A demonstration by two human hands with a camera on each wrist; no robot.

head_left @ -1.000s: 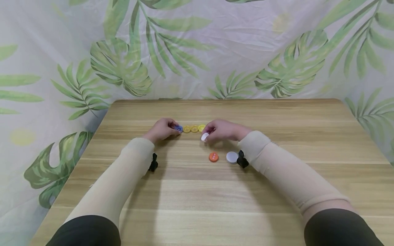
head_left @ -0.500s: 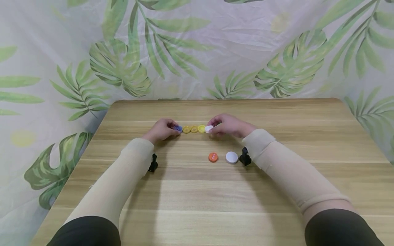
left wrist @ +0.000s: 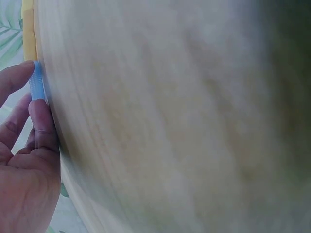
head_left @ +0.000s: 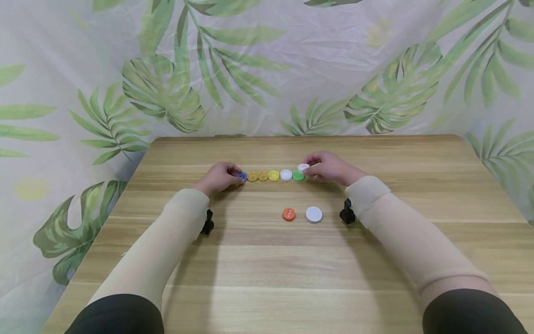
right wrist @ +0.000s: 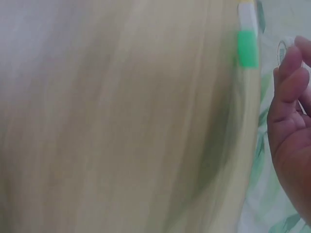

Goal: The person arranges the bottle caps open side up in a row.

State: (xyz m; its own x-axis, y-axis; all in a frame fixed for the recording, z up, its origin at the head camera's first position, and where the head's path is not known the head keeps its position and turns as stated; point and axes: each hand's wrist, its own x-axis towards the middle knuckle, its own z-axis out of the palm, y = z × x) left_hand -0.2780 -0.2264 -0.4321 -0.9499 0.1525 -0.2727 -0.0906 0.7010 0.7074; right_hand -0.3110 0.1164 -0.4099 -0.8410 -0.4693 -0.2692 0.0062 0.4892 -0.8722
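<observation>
A row of bottle caps lies along the far part of the table. My left hand [head_left: 219, 177] pinches the blue cap [head_left: 241, 176] at its left end; the left wrist view shows thumb and fingers on the ridged blue cap [left wrist: 37, 83]. Rightward come two gold caps [head_left: 252, 176], a yellow cap [head_left: 273, 175], a white cap [head_left: 286, 175] and a green cap [head_left: 298, 175]. Just above and behind the green one, my right hand [head_left: 331, 168] holds another white cap [head_left: 303, 167] between thumb and fingers, lifted off the table.
Nearer to me on the wooden table [head_left: 250, 264] lie an orange cap [head_left: 289, 214] with lettering and a larger white cap [head_left: 314, 215]. A leaf-print cloth [head_left: 258, 69] hangs behind the table's far edge. Black wrist cameras sit under both sleeves.
My right hand has set a white cap beside the yellow one and shifted right. A green cap now shows in the row, and the right hand holds a raised white cap. The left hand stays put.
</observation>
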